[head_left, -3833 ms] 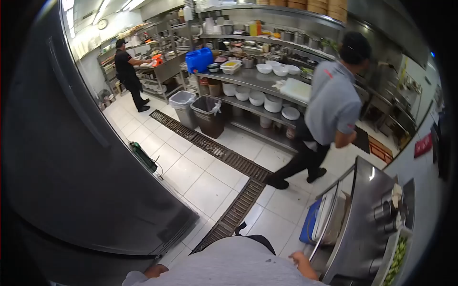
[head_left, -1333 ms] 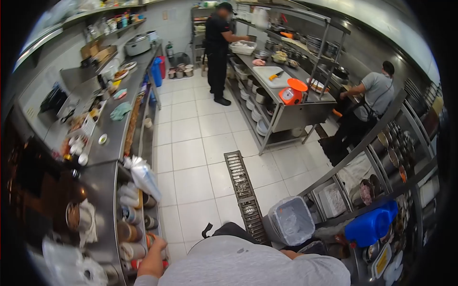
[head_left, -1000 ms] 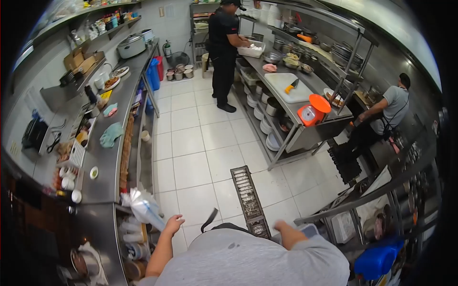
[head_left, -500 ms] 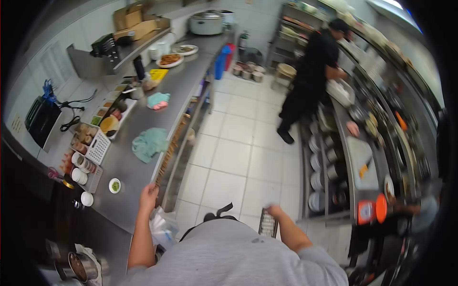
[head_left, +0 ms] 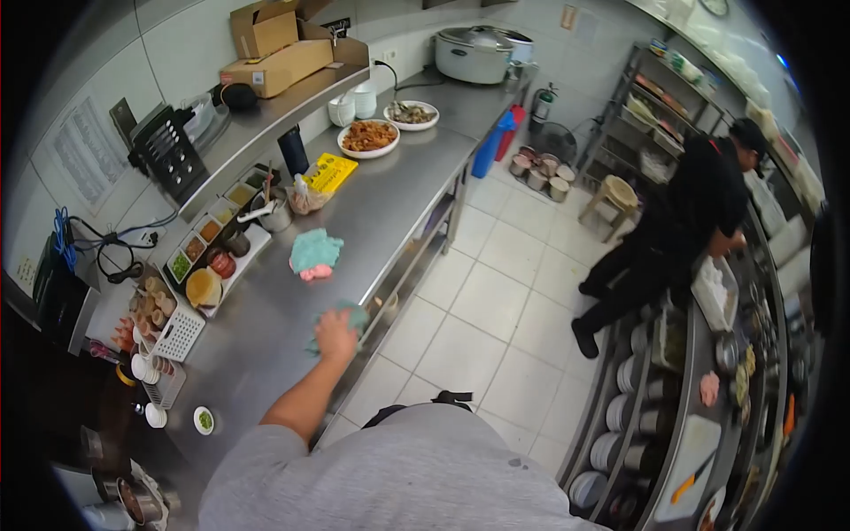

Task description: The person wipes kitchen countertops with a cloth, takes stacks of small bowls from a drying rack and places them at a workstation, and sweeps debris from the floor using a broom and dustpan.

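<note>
My left hand (head_left: 335,336) lies over a teal cloth (head_left: 356,317) at the front edge of the steel counter (head_left: 266,354). Its fingers, slightly blurred, are closed on the cloth, which bunches out around them. A second teal cloth (head_left: 315,251) with a pink one (head_left: 315,273) under its near side rests farther along the counter. Nearer to me stands a small white dish (head_left: 204,420) of chopped greens. My right hand is out of view.
Plates of food (head_left: 368,138), a yellow packet (head_left: 329,173) and condiment tubs (head_left: 210,230) line the counter's back. A white basket (head_left: 181,327) sits left. Across the tiled floor (head_left: 478,310), a person in black (head_left: 677,221) works beside a counter holding a knife (head_left: 683,489).
My left hand has moved forward from the counter edge onto the nearer teal cloth. My right hand, earlier holding a grater-like metal piece, has left the view. The view has turned left.
</note>
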### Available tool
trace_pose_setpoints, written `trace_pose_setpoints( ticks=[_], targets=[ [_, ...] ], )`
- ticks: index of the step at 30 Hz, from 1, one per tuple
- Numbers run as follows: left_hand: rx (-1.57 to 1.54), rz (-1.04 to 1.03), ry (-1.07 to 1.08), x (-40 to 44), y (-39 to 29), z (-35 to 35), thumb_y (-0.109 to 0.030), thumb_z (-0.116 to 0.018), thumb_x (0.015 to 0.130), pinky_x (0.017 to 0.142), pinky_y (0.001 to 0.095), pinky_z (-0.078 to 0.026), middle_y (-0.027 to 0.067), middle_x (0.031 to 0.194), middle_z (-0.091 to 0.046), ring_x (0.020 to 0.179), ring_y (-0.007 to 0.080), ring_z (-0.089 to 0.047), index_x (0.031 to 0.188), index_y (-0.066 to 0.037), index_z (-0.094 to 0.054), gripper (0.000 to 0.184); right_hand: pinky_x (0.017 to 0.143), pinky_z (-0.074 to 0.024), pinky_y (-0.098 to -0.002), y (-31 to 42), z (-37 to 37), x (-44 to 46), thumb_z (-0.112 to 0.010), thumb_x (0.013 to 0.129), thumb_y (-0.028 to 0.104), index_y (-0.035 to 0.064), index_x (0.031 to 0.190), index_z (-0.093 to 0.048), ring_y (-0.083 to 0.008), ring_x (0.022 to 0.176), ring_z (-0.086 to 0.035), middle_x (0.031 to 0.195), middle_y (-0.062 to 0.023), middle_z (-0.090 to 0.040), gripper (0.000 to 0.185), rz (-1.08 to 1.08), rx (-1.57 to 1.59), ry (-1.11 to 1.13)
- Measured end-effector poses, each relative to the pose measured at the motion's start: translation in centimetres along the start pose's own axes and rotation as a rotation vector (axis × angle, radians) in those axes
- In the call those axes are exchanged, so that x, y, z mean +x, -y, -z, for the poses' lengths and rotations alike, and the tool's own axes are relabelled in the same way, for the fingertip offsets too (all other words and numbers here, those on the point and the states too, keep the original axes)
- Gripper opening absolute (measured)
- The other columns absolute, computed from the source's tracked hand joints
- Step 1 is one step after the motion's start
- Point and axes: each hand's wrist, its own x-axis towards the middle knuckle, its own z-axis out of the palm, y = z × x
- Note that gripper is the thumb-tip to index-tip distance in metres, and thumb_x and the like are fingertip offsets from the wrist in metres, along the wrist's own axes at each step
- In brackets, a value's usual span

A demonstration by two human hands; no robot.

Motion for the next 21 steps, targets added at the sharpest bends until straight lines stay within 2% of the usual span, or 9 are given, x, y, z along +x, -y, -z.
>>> trace_pose_setpoints(
  ticks=[3,5,9,11,14,17,18,20,21],
  targets=[
    [-0.24,-0.031,-0.026,8.2,-5.9,-1.1,-0.024,-0.068,0.073,0.093,0.0491,-0.036,0.0127,0.114,-0.049,0.112,0.0326,-0.046,0.123,-0.017,-0.052,0.053,0.074,-0.0499,-0.0417,7.6,17.7,4.5,-0.052,0.085,0.027,0.0041,0.083,-0.069,-0.0277,0.08,-0.065,0.08,-0.0166,-0.068,0.029,0.066,-0.268,-0.157],
    [-0.39,0.003,-0.104,13.1,-8.3,0.2,-0.024,-0.069,0.073,0.094,0.0496,-0.035,0.0132,0.115,-0.049,0.113,0.034,-0.045,0.124,-0.017,-0.052,0.054,0.07,-0.0485,-0.0466,12.9,28.4,12.3,-0.057,0.081,0.028,0.0064,0.08,-0.068,-0.0323,0.078,-0.064,0.081,-0.0143,-0.067,0.025,0.258,-0.307,-0.725],
    [-0.207,0.016,-0.076,23.5,-7.8,-2.3,-0.042,-0.064,0.078,0.106,0.0567,-0.019,0.0181,0.14,-0.034,0.132,0.0393,-0.027,0.135,-0.021,-0.045,0.063,0.059,-0.0458,-0.0274,32.0,48.4,12.8,-0.062,0.081,0.012,0.0004,0.105,-0.064,-0.0136,0.068,-0.059,0.078,-0.0057,-0.065,0.027,0.549,0.407,-0.842],
    [-0.051,-0.008,0.042,27.6,-7.3,-4.1,-0.059,-0.054,0.081,0.109,0.0624,-0.001,0.0203,0.152,-0.015,0.141,0.039,-0.007,0.142,-0.023,-0.036,0.074,0.06,-0.0458,-0.0264,37.7,51.2,11.2,-0.062,0.083,0.012,0.0012,0.108,-0.063,-0.0128,0.068,-0.059,0.079,-0.0046,-0.065,0.028,0.597,0.449,-0.819],
    [-0.044,0.038,0.051,35.5,-11.5,-5.6,-0.059,-0.056,0.079,0.109,0.062,-0.002,0.0214,0.151,-0.016,0.141,0.0403,-0.007,0.143,-0.022,-0.035,0.077,0.063,-0.0473,-0.0273,42.3,53.7,11.3,-0.061,0.085,0.015,0.0042,0.11,-0.063,-0.0124,0.071,-0.059,0.083,-0.0055,-0.067,0.027,0.61,0.346,-0.689],
    [-0.088,-0.166,0.085,43.7,-17.8,-7.4,-0.059,-0.059,0.077,0.108,0.0634,-0.004,0.0216,0.151,-0.018,0.14,0.0417,-0.009,0.141,-0.022,-0.038,0.077,0.075,-0.0495,-0.0378,36.8,49.7,17.9,-0.061,0.084,0.03,0.003,0.102,-0.065,-0.0269,0.083,-0.065,0.089,-0.0151,-0.068,0.033,0.424,-0.133,-0.574],
    [-0.091,-0.181,0.096,46.4,-19.9,-8.1,-0.059,-0.059,0.077,0.108,0.0634,-0.004,0.0216,0.151,-0.018,0.14,0.0417,-0.009,0.141,-0.022,-0.038,0.077,0.092,-0.0447,-0.0423,36.3,48.9,16.8,-0.058,0.084,0.043,0.0072,0.112,-0.063,-0.0332,0.107,-0.057,0.112,-0.0174,-0.062,0.046,0.21,-0.201,-0.269],
    [-0.119,-0.315,0.095,52.2,-24.4,-9.3,-0.059,-0.06,0.076,0.108,0.0633,-0.004,0.0217,0.15,-0.018,0.14,0.0426,-0.009,0.141,-0.022,-0.038,0.078,0.093,-0.0442,-0.0387,30.4,45.4,16.8,-0.053,0.086,0.047,0.0154,0.113,-0.065,-0.031,0.109,-0.056,0.112,-0.0125,-0.063,0.043,0.267,-0.29,-0.14],
    [-0.124,-0.334,0.105,55.1,-26.6,-10.1,-0.059,-0.06,0.076,0.108,0.0633,-0.004,0.0217,0.15,-0.018,0.14,0.0426,-0.009,0.141,-0.022,-0.038,0.078,0.084,-0.0498,-0.0399,30.9,45.6,12.7,-0.054,0.086,0.043,0.019,0.113,-0.065,-0.0299,0.097,-0.062,0.107,-0.0127,-0.065,0.038,0.145,-0.241,-0.054]
  ],
)
